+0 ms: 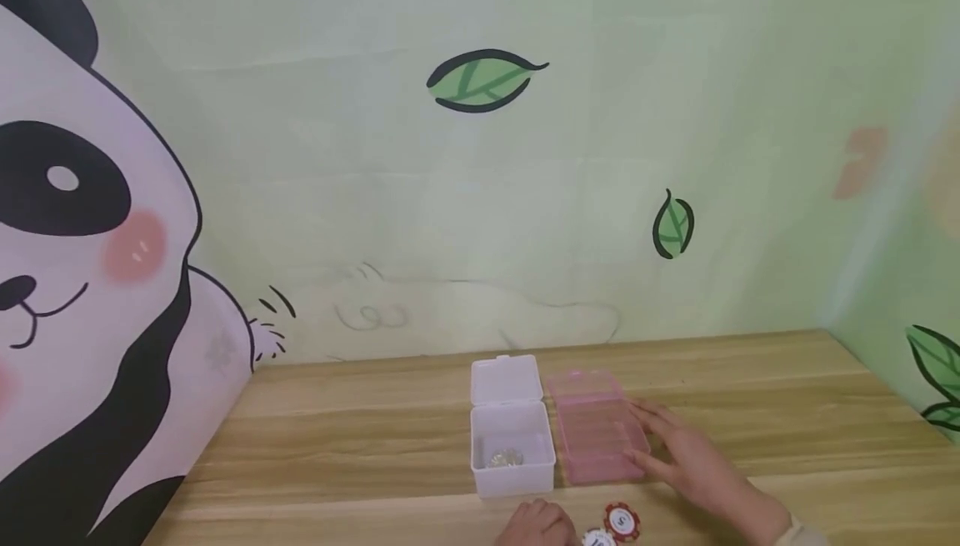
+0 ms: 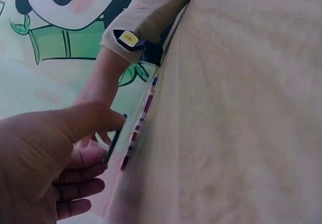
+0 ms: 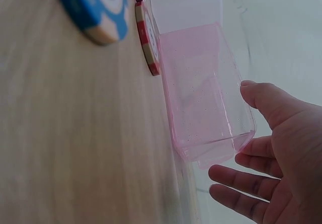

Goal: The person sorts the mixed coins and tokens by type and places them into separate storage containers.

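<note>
In the head view, my right hand [image 1: 701,458] is at the right side of an open, see-through pink plastic box [image 1: 592,438]. The right wrist view shows the thumb on the box's rim and the index finger at its corner, holding it between them; the other fingers stay off it. My left hand [image 1: 536,523], low in the head view, has bent fingers. Its thumb and fingers pinch a dark poker chip [image 2: 115,139], seen edge-on in the left wrist view. Beside it on the table lie a red poker chip [image 1: 622,521] and a white poker chip [image 1: 598,538].
A white plastic box [image 1: 517,483], lid open toward the back, stands left of the pink one with several small shiny pieces [image 1: 506,457] inside. A blue poker chip [image 3: 98,12] lies near the red one. Behind the wooden table [image 1: 360,421] hangs a printed green backdrop [image 1: 337,154].
</note>
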Action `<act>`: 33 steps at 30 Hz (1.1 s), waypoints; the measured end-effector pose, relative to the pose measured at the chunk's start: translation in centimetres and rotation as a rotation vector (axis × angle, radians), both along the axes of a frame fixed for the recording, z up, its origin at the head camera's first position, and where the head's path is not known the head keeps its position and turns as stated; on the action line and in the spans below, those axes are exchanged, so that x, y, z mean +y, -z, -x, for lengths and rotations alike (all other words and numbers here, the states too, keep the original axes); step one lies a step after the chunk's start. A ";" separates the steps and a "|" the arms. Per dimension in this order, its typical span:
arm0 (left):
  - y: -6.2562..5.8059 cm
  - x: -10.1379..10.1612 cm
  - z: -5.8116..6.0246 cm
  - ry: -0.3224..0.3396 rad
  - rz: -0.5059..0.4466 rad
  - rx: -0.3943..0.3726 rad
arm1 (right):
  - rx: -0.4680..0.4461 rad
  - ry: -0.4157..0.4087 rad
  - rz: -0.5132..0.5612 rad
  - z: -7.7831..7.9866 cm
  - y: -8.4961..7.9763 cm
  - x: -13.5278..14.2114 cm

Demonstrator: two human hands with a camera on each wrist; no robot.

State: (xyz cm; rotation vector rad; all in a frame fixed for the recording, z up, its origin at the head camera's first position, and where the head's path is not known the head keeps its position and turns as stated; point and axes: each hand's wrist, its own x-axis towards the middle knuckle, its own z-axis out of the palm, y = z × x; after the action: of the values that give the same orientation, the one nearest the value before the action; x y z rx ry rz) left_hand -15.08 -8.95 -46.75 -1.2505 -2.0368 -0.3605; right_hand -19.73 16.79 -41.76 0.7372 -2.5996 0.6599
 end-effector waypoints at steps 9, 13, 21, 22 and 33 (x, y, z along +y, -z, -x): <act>-3.8 0.0 -0.8 -0.031 0.109 -0.191 | -0.008 -0.009 0.011 0.0 -0.2 0.0; -5.4 0.2 -1.0 -0.065 0.185 -0.224 | -0.003 -0.006 0.008 0.0 -0.2 -0.1; -8.3 0.4 -1.2 -0.132 0.238 -0.410 | -0.037 0.000 0.001 0.0 -0.3 -0.2; -8.7 0.4 -1.1 -0.139 0.235 -0.444 | -0.040 0.004 0.001 -0.1 -0.2 -0.2; -10.6 0.7 1.1 -0.249 0.204 -0.419 | -0.046 0.003 -0.008 -0.1 -0.2 -0.3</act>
State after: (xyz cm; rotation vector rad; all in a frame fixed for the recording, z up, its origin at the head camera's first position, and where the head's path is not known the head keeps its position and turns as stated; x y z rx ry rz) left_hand -16.23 -8.27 -36.12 -1.0842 -2.6112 -0.3217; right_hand -19.62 16.53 -41.55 0.7294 -2.6456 0.6732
